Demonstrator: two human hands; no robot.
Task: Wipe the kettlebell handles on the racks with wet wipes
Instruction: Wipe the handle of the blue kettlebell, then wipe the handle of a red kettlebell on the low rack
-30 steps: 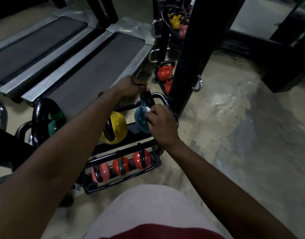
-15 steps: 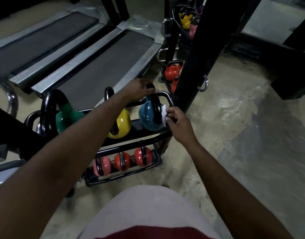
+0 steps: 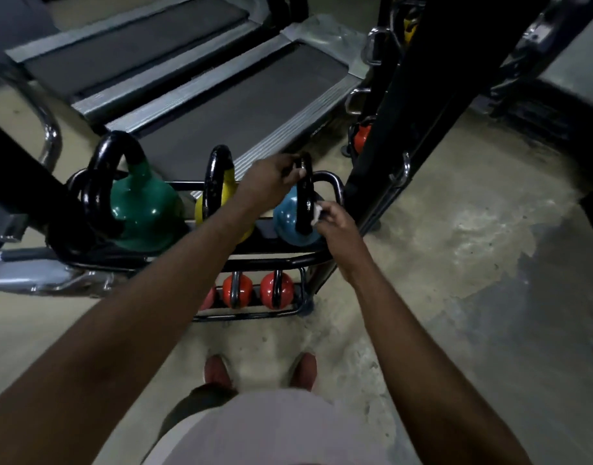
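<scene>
A black two-tier rack [image 3: 281, 260] carries a green kettlebell [image 3: 144, 209], a yellow kettlebell [image 3: 201, 209] and a blue kettlebell [image 3: 288, 219] on its top shelf. My left hand [image 3: 275, 176] grips the top of the blue kettlebell's black handle [image 3: 305, 203]. My right hand [image 3: 335, 223] pinches a white wet wipe [image 3: 316, 213] against the lower right side of that handle. My left forearm covers much of the yellow kettlebell.
Red kettlebells [image 3: 276, 290] sit on the rack's lower shelf. Two treadmills [image 3: 241, 95] lie behind the rack. A black upright post [image 3: 405, 112] stands just right of it, with another kettlebell rack [image 3: 362, 135] behind. Concrete floor [image 3: 473, 280] spreads right; my feet [image 3: 217, 367] stand below.
The view has tilted down and closer. My right hand with the wipe has slid a little lower along the blue kettlebell's handle. My left hand keeps its grip on the handle top.
</scene>
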